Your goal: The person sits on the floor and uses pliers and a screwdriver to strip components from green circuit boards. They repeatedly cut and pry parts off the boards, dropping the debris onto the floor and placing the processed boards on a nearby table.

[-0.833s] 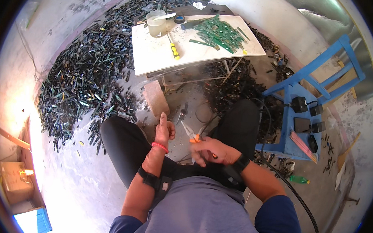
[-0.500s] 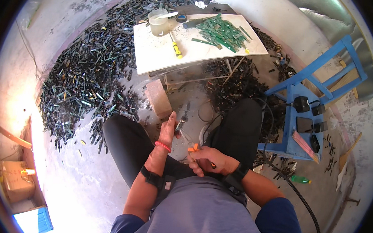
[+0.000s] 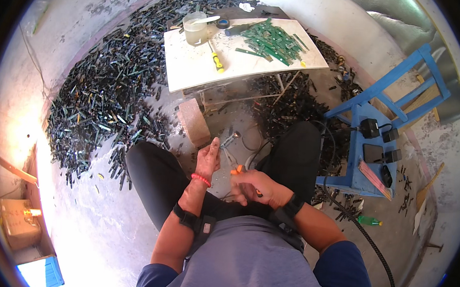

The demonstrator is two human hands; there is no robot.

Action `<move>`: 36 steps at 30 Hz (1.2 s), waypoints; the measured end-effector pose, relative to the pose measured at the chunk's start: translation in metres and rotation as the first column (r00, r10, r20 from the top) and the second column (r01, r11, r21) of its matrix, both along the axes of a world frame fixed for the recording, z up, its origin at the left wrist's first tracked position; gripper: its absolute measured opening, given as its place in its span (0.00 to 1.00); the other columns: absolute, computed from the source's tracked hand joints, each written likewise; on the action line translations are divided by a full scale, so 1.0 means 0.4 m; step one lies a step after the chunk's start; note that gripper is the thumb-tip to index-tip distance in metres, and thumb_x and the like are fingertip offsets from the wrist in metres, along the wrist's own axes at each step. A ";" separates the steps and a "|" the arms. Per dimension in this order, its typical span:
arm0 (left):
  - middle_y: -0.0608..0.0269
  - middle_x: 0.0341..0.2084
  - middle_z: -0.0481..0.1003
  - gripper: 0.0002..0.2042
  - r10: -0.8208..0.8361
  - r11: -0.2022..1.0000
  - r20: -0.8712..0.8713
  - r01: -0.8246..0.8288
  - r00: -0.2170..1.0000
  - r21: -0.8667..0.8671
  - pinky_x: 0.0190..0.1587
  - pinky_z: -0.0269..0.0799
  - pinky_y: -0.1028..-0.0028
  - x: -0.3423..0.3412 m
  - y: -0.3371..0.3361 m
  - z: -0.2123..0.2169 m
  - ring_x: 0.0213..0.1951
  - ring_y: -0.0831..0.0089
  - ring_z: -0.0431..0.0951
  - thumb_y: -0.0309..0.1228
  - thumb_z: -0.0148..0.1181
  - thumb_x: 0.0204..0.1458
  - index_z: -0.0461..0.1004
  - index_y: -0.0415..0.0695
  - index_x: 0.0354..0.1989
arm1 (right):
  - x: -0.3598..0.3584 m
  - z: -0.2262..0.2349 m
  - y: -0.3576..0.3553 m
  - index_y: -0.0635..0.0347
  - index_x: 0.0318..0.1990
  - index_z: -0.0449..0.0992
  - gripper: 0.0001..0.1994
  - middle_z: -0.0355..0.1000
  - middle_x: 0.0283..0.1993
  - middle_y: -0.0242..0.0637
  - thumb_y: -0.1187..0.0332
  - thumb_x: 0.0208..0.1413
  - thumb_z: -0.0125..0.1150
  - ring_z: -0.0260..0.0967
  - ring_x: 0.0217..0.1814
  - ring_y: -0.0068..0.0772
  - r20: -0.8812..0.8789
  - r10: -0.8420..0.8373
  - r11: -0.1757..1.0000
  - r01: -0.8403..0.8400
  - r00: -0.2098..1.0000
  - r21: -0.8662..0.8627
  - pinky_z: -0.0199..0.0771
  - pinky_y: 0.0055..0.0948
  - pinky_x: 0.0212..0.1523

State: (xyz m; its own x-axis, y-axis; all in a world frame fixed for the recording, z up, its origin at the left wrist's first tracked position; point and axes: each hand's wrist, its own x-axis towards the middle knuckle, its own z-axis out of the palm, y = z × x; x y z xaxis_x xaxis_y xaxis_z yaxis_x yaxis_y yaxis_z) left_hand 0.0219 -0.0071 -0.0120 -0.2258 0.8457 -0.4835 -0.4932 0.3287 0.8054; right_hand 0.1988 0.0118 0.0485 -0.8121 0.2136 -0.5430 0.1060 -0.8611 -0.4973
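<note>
A table (image 3: 192,73) is set at the upper centre of the frame, with a cup (image 3: 196,29), a screwdriver (image 3: 217,61) and a heap of strips (image 3: 270,41) on it. A scrap pile (image 3: 96,93) is spread at its left. A chair (image 3: 370,136) is placed at the right, a brick (image 3: 193,121) below the table.

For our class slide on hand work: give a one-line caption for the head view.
Seated person's left hand lifts a small metal part; right hand grips orange-handled pliers, below a white tabletop.
</note>
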 end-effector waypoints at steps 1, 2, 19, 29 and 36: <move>0.78 0.10 0.53 0.22 -0.013 1.000 0.000 0.013 1.000 0.011 0.13 0.43 0.81 -0.001 -0.001 0.003 0.10 0.86 0.49 0.52 0.50 0.55 0.58 0.51 0.17 | 0.007 0.007 0.011 0.61 0.30 0.67 0.12 0.66 0.23 0.36 0.61 0.57 0.50 0.64 0.21 0.30 -0.009 0.006 0.999 -0.006 1.000 -0.035 0.66 0.29 0.20; 0.78 0.10 0.52 0.22 -0.025 0.999 0.000 0.025 1.000 0.022 0.13 0.43 0.81 -0.001 -0.002 0.006 0.10 0.86 0.49 0.52 0.50 0.55 0.58 0.51 0.17 | 0.014 0.015 0.020 0.60 0.30 0.67 0.12 0.66 0.23 0.36 0.60 0.57 0.50 0.64 0.21 0.30 -0.018 0.012 0.997 -0.013 1.000 -0.070 0.66 0.29 0.20; 0.72 0.10 0.52 0.25 -0.052 0.993 0.099 0.063 0.994 -0.103 0.15 0.50 0.77 0.012 -0.009 0.012 0.11 0.79 0.50 0.54 0.43 0.57 0.56 0.49 0.15 | 0.035 0.000 0.077 0.65 0.29 0.67 0.10 0.66 0.20 0.33 0.66 0.53 0.54 0.64 0.18 0.24 0.339 -0.137 0.834 -0.076 0.931 0.547 0.65 0.25 0.16; 0.71 0.10 0.52 0.26 -0.226 0.970 0.232 0.198 0.946 0.139 0.15 0.47 0.79 0.022 -0.017 0.022 0.12 0.80 0.49 0.55 0.39 0.58 0.57 0.46 0.19 | 0.023 0.041 0.101 0.61 0.38 0.69 0.13 0.70 0.31 0.32 0.59 0.57 0.54 0.68 0.28 0.20 0.110 -0.370 0.742 0.222 0.922 0.633 0.67 0.20 0.29; 0.69 0.10 0.56 0.27 -0.309 0.945 0.090 0.295 0.947 0.137 0.15 0.48 0.79 0.023 -0.019 0.024 0.12 0.79 0.55 0.56 0.41 0.57 0.61 0.43 0.19 | -0.027 0.081 0.158 0.59 0.38 0.69 0.16 0.70 0.30 0.30 0.54 0.58 0.51 0.68 0.27 0.17 0.042 -0.445 0.633 0.281 0.895 0.721 0.64 0.17 0.25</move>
State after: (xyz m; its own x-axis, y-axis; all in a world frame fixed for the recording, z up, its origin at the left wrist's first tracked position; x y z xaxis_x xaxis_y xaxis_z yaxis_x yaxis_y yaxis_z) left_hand 0.0311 -0.0147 -0.0022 0.0977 0.9193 -0.3812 -0.4727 0.3799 0.7951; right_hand 0.1879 0.0749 0.0807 -0.4780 0.8403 -0.2556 0.0254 -0.2777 -0.9603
